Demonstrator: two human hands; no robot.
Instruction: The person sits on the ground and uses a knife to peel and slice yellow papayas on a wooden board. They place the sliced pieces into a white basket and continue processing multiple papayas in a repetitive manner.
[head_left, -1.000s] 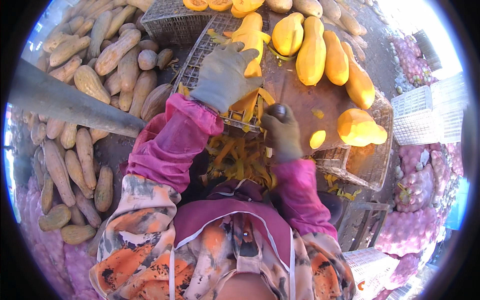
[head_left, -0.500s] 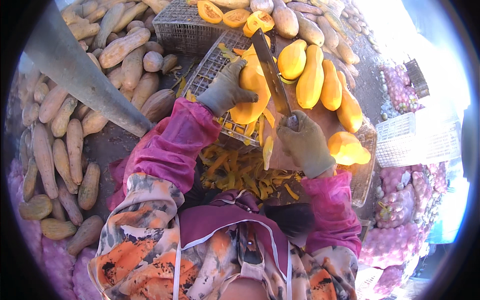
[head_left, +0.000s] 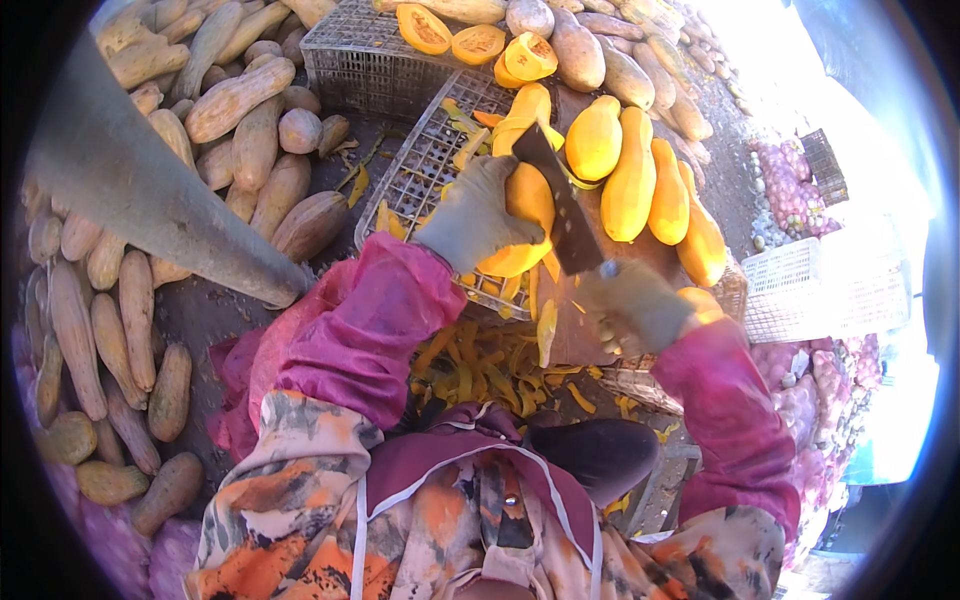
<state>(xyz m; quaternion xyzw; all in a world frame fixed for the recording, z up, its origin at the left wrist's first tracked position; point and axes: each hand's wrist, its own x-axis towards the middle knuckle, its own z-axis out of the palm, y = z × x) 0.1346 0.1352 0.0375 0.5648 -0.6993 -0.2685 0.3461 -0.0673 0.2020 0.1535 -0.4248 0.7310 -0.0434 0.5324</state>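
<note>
Your gloved left hand [head_left: 470, 215] is closed around the peeled orange squash [head_left: 520, 225], which rests on the grey plastic crate [head_left: 420, 170] near its front edge; your gloved right hand [head_left: 635, 305] is clenched on the handle of the broad dark cleaver [head_left: 560, 205], blade laid against the squash's right flank. Room is tight — a row of peeled yellow squashes [head_left: 640, 180] lies just right of the blade; a heap of orange peel strips [head_left: 480, 360] sits below the crate edge; unpeeled tan squashes [head_left: 240, 130] crowd the left.
</note>
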